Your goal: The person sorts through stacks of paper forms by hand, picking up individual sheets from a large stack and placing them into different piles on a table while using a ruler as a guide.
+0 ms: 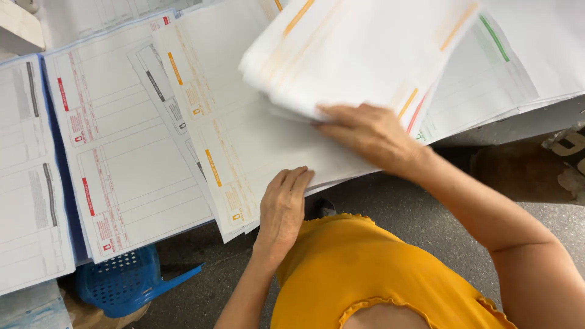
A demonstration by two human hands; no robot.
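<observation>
Right hand (365, 134) half under lifted sheets (359, 49)

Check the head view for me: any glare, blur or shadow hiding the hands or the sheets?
Head view: even light; the lifted paper bundle looks soft and washed out; the right hand and left hand are sharp; the floor beneath lies in shade.

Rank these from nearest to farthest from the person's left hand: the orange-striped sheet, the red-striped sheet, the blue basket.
Measured from the left hand in the head view:
1. Orange-striped sheet, under its fingertips.
2. Red-striped sheet, further left on the table.
3. Blue basket, lower left, on the floor.
</observation>
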